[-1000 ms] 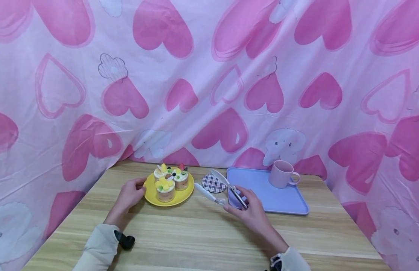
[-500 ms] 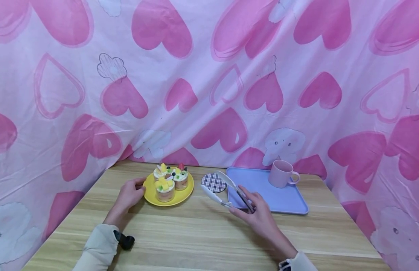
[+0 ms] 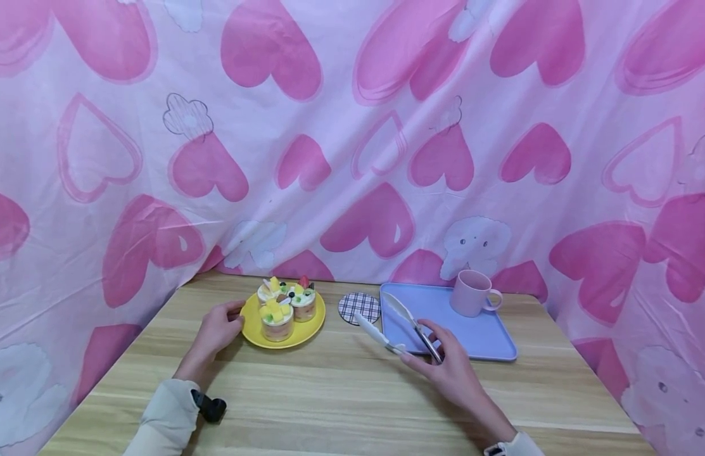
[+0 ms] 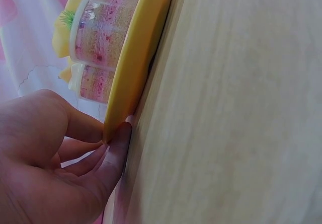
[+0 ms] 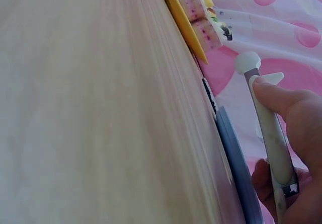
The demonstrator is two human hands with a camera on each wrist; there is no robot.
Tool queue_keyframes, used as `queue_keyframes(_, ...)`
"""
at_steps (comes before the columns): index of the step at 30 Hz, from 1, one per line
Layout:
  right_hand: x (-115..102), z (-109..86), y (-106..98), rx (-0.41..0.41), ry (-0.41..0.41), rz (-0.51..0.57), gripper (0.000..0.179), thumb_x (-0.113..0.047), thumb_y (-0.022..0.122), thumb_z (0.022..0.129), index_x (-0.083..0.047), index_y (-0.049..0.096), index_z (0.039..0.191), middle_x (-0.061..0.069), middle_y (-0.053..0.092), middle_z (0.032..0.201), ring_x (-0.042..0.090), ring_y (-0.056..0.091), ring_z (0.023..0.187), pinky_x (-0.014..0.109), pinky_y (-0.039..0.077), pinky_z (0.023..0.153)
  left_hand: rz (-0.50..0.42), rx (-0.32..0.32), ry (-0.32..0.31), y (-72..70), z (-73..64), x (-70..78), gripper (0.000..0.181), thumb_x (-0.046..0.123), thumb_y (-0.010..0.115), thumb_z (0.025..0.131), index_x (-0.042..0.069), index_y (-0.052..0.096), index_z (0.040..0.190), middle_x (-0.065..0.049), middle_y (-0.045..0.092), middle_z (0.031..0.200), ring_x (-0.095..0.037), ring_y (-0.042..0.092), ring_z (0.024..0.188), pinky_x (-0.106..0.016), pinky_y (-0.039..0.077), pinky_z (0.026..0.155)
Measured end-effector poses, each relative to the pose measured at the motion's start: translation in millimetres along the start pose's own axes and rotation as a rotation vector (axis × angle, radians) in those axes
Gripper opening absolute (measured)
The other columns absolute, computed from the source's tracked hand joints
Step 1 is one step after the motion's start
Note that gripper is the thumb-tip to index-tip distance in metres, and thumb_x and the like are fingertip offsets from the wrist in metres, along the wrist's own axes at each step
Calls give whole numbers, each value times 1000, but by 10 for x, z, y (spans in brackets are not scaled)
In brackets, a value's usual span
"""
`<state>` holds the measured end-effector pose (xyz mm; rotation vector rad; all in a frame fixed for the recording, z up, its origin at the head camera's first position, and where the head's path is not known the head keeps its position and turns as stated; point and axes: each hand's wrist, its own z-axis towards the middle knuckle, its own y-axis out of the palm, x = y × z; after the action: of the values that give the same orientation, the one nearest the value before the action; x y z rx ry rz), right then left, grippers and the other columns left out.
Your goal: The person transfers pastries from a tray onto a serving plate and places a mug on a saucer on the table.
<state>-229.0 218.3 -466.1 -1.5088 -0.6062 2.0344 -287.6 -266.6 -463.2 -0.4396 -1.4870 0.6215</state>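
Observation:
My left hand (image 3: 215,329) pinches the near-left rim of a yellow plate (image 3: 312,326), thumb and fingers on opposite faces of it in the left wrist view. Several layered dessert cups, among them a front cup (image 3: 278,330) topped with yellow fruit cubes, stand upright on the plate. In my right hand (image 3: 457,373) is a pair of tongs (image 3: 377,334) with white tips, held above the table with its arms spread and nothing between them. The tong tips point toward the round checked coaster (image 3: 359,308). The right wrist view shows my thumb on one tong arm (image 5: 269,128).
A blue tray (image 3: 486,342) lies at the right, partly behind the tongs and right hand. On its back right part stands a pink mug (image 3: 469,294), handle to the right. A pink heart-print cloth (image 3: 363,221) hangs behind the wooden table (image 3: 329,405).
My right hand has drawn the tongs away from the plate, to the right and slightly toward me. The left hand, plate and dessert cups have stayed in place.

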Motion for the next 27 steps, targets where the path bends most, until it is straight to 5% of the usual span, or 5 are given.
queue_keyframes(9,132,-33,-122,28,-12,-23,84,-58,85,69,-27,52,140,7,62,100,18,57,82,23,49,67,6,2,-11,11,21,-18,52,9,51,96,-5,46,146,-27,59,138,-37,57,126,-51,50,105)
queue_keyframes(27,522,-178,-537,52,148,-166,90,-63,82,70,-18,48,140,8,59,101,20,51,88,22,42,65,-1,-9,-24,16,15,-21,52,10,50,97,-5,45,147,-27,55,141,-38,55,127,-51,50,105)
